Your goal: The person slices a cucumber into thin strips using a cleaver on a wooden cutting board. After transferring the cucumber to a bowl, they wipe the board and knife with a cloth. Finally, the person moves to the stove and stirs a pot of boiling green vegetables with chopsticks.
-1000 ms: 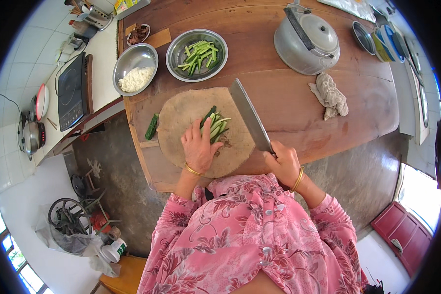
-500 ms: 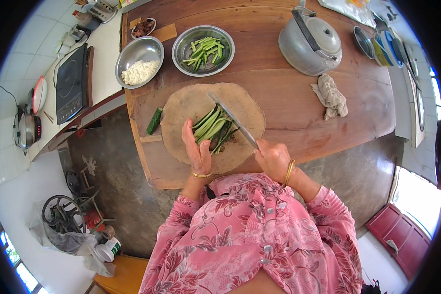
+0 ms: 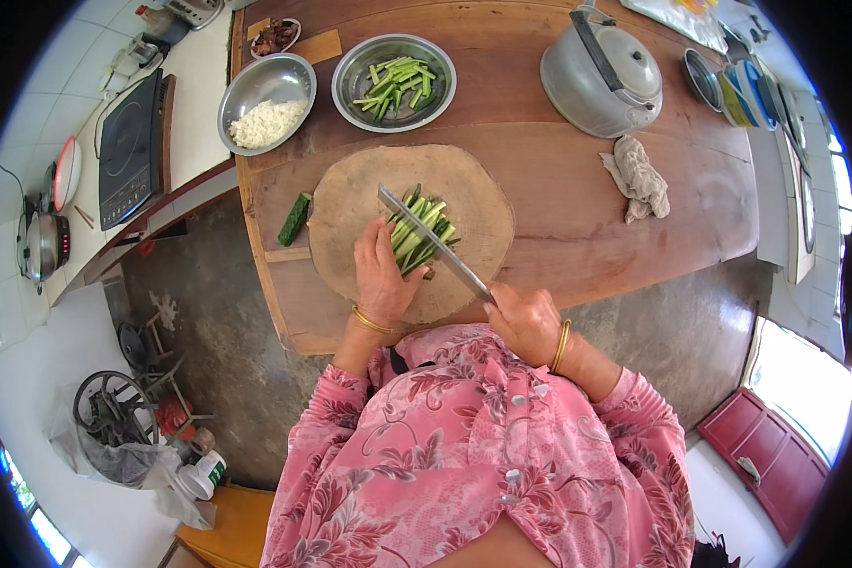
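My right hand (image 3: pixel 523 325) is closed round the handle of a kitchen knife (image 3: pixel 459 272). Seen nearly edge-on, its blade slants away to the left across a pile of green cucumber strips (image 3: pixel 407 248). Close to the blade, my left hand (image 3: pixel 384 276) grips the near left side of the pile, its thumb along the near end and its fingers on the left. Some cut pieces lie to the right of the blade. All this rests on a round wooden chopping board (image 3: pixel 350 189). A cucumber piece (image 3: pixel 294 220) lies left of the board on the table.
Behind the board stand a metal bowl (image 3: pixel 339 106) of cucumber sticks and another bowl (image 3: pixel 227 133) with white grainy food. A large kettle (image 3: pixel 577 90) and a crumpled cloth (image 3: pixel 641 180) are to the right on the wooden table (image 3: pixel 577 227). An induction cooker (image 3: pixel 128 151) sits at left.
The blade has shifted left and nearer to me, from the far right side of the pile to across it. My left hand's fingers have drawn in against the strips.
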Available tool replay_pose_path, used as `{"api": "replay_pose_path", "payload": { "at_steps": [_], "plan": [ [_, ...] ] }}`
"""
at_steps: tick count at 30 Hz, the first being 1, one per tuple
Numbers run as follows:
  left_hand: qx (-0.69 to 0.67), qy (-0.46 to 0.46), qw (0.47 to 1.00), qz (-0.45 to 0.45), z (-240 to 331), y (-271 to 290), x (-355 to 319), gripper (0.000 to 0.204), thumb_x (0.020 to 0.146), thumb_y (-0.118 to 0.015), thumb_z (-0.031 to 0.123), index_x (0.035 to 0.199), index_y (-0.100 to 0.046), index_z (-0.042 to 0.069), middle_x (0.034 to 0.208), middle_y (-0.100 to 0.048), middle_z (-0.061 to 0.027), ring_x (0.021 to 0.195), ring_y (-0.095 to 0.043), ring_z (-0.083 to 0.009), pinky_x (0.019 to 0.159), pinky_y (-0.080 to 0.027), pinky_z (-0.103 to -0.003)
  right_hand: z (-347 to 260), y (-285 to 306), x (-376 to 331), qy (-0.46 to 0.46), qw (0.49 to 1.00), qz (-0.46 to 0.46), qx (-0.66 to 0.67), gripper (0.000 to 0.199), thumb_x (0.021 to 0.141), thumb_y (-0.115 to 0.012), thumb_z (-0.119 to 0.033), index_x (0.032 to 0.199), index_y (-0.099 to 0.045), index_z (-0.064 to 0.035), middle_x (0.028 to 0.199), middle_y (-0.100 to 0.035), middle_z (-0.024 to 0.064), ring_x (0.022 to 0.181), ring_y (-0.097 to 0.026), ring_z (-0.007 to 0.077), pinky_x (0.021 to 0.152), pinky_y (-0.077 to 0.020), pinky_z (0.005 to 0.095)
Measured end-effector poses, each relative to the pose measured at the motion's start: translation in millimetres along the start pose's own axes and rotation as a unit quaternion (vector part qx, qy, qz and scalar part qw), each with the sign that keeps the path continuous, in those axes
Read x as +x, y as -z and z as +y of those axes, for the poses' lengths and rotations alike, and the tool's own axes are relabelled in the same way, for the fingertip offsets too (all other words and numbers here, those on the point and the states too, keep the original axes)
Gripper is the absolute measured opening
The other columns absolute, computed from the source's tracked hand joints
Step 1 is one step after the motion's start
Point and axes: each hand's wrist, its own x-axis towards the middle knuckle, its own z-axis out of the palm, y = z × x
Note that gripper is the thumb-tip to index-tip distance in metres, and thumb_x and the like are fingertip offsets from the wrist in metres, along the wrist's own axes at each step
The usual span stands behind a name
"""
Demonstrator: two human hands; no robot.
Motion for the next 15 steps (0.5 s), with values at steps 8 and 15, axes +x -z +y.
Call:
{"api": "replay_pose_path", "payload": {
  "at_steps": [8, 15],
  "plan": [
    [-0.038, -0.007, 0.999, -0.015, -1, 6, 3, 0.069, 0.057, -0.078, 0.007, 0.116, -0.044, -0.005, 0.117, -0.045, -0.0228, 0.108, -0.043, -0.0396, 0.092, -0.036, -0.046, -7, 0, 11, -0.058, 0.983, -0.147, -0.093, 0.011, 0.075, -0.054, -0.004, 0.082, -0.048, 0.0019, 0.066, -0.060, 0.0215, 0.063, -0.061, 0.0381, 0.055, -0.0488, 0.0456],
    [-0.042, -0.012, 0.999, -0.018, -5, 6, 2, 0.067, 0.057, -0.079, 0.012, 0.114, -0.046, -0.005, 0.116, -0.046, -0.0208, 0.107, -0.044, -0.0381, 0.091, -0.037, -0.045, -3, -19, 40, -0.057, 0.981, -0.142, -0.119, 0.013, 0.076, -0.052, -0.004, 0.086, -0.047, 0.0037, 0.068, -0.061, 0.0233, 0.066, -0.062, 0.0390, 0.057, -0.0496, 0.0447]
  ]
}}
